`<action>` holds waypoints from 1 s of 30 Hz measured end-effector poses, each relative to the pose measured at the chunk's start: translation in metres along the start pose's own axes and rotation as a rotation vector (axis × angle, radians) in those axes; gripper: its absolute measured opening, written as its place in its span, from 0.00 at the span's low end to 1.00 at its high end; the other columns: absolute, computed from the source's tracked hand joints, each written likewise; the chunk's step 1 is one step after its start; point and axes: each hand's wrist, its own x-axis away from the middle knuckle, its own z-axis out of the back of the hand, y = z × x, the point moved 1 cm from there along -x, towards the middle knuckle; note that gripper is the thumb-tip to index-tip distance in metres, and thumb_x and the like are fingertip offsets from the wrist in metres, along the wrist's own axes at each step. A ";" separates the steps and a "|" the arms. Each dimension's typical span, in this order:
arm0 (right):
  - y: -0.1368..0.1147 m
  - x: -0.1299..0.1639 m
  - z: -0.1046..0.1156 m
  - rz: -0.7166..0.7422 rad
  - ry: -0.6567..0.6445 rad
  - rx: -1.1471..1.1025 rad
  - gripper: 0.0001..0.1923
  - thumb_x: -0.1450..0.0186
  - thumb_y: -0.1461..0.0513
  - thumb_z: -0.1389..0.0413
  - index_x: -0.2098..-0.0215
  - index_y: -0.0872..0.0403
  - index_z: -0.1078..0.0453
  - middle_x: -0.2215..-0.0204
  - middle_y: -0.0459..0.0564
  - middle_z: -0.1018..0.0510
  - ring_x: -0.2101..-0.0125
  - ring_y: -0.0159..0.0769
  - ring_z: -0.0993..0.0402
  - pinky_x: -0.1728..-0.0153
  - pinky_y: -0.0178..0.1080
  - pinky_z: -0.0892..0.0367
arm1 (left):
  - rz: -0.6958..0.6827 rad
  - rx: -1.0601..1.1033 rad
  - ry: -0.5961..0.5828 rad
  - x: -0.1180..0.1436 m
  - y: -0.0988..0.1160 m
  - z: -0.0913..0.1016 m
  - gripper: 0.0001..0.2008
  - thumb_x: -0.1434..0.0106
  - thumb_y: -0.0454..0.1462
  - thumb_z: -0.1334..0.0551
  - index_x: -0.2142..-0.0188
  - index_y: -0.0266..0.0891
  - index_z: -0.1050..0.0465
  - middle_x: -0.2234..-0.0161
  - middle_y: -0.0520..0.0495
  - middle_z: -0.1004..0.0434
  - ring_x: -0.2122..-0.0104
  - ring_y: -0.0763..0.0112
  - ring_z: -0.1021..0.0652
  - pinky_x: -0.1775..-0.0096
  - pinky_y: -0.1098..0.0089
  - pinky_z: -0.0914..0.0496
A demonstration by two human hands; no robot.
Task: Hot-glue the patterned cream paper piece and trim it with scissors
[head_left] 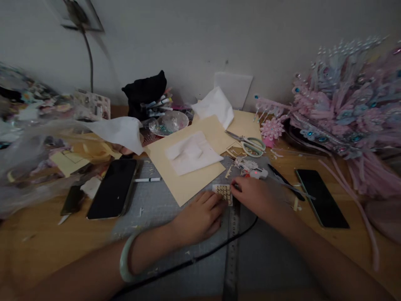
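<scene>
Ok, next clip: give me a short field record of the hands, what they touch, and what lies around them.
left hand: fingers resting on small patterned card piece
right hand: pinching a small tool at the card's edge; tool too small to identify
surface: grey cutting mat, metal ruler under the hands
near right: glue gun, scissors, phone
near left: phone, marker

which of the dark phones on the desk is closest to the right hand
The phone lying right of the right hand, by the pink feathers; the other two lie far left.
</scene>
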 end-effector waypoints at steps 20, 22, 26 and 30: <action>0.016 0.002 -0.008 0.038 0.047 -0.651 0.09 0.44 0.59 0.48 0.71 0.55 0.29 0.84 0.42 0.33 0.82 0.28 0.39 0.81 0.30 0.47 | 0.491 1.013 0.334 -0.018 -0.016 -0.013 0.33 0.48 0.35 0.39 0.47 0.40 0.54 0.60 0.45 0.32 0.59 0.68 0.29 0.55 0.63 0.37; 0.015 0.003 -0.008 0.043 0.048 -0.682 0.09 0.44 0.59 0.48 0.71 0.55 0.29 0.84 0.42 0.34 0.82 0.27 0.40 0.81 0.30 0.47 | 0.511 1.027 0.331 -0.019 -0.015 -0.013 0.33 0.49 0.35 0.38 0.47 0.40 0.53 0.63 0.48 0.32 0.62 0.69 0.29 0.58 0.65 0.36; 0.014 0.004 -0.006 0.030 0.038 -0.769 0.09 0.45 0.59 0.48 0.72 0.55 0.30 0.85 0.41 0.35 0.82 0.27 0.41 0.81 0.30 0.47 | 0.517 1.093 0.307 -0.020 -0.013 -0.009 0.27 0.49 0.36 0.38 0.51 0.38 0.45 0.68 0.51 0.33 0.67 0.72 0.30 0.63 0.70 0.37; 0.010 0.006 -0.002 -0.005 -0.018 -0.926 0.09 0.47 0.58 0.47 0.74 0.55 0.31 0.84 0.41 0.35 0.82 0.26 0.42 0.82 0.30 0.48 | 0.491 1.247 0.233 -0.021 -0.012 -0.001 0.09 0.48 0.37 0.40 0.66 0.36 0.34 0.71 0.52 0.32 0.70 0.74 0.31 0.66 0.73 0.38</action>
